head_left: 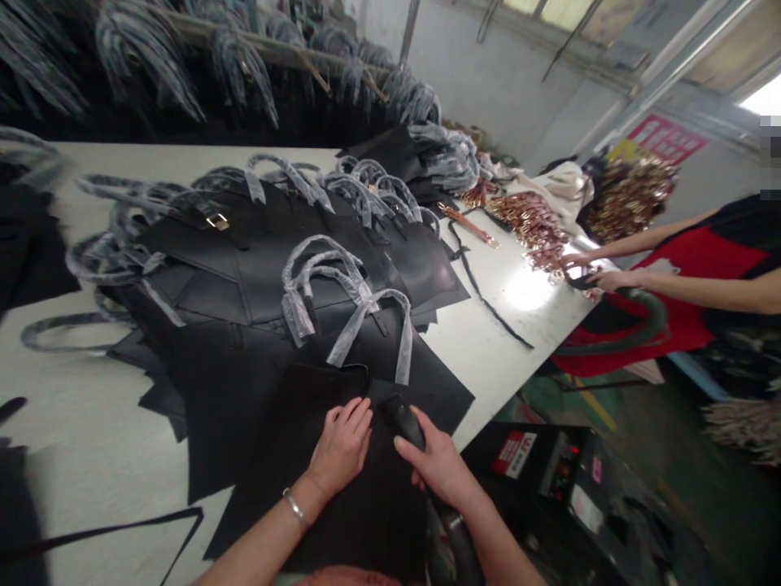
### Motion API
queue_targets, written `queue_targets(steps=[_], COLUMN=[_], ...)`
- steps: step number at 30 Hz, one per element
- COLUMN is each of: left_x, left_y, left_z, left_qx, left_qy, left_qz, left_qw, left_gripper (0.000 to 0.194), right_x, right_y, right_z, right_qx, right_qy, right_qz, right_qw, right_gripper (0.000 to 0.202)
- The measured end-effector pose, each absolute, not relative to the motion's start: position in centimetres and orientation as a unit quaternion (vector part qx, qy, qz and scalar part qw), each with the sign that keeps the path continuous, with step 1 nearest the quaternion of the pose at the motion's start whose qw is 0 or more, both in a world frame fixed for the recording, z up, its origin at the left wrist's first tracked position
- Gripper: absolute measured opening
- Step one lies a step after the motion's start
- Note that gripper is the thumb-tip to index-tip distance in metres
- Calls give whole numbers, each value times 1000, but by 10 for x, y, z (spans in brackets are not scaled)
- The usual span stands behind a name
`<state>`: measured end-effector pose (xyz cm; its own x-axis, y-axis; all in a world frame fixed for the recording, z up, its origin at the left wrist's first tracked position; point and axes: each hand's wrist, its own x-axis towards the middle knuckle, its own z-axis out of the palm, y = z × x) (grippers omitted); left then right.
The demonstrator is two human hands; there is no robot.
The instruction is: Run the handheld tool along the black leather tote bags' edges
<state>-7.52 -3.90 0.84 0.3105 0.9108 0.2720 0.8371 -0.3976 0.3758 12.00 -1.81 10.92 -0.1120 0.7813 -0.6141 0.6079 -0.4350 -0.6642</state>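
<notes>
Black leather panels (237, 415) lie overlapped on the pale table, several with handles (323, 260) wrapped in clear plastic. My left hand (342, 446) rests on the nearest black panel, its fingers pressed together; whether it pinches anything is hidden. In my right hand (436, 456) is a black nozzle tool (403, 419), fingers wrapped round it, its tip over the same panel just right of my left hand. A thick black hose runs down from the tool past my right wrist.
A black machine (549, 472) with red lights stands right of the table (488, 358). Far right, a person in a red apron (683, 285) handles brown straps (530, 224). Plastic-wrapped handles hang behind the table. A black strip (494, 309) lies at the table's right.
</notes>
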Motion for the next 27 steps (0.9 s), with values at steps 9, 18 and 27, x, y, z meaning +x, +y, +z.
queue_targets(steps=[9, 18, 27], left_x=[-55, -73, -76], left_y=[-37, -72, -76], left_z=[7, 4, 1], left_qx=[768, 748, 774], left_qy=[582, 587, 560], left_qz=[250, 293, 278], left_qw=[95, 97, 104], left_gripper=[27, 25, 29], right_x=[178, 124, 84], right_y=[-6, -22, 15], right_z=[132, 110, 100], right_qx=[-728, -615, -593], right_qy=[-513, -541, -581], right_qz=[435, 571, 554], right_qw=[135, 62, 63], right_gripper=[76, 72, 70])
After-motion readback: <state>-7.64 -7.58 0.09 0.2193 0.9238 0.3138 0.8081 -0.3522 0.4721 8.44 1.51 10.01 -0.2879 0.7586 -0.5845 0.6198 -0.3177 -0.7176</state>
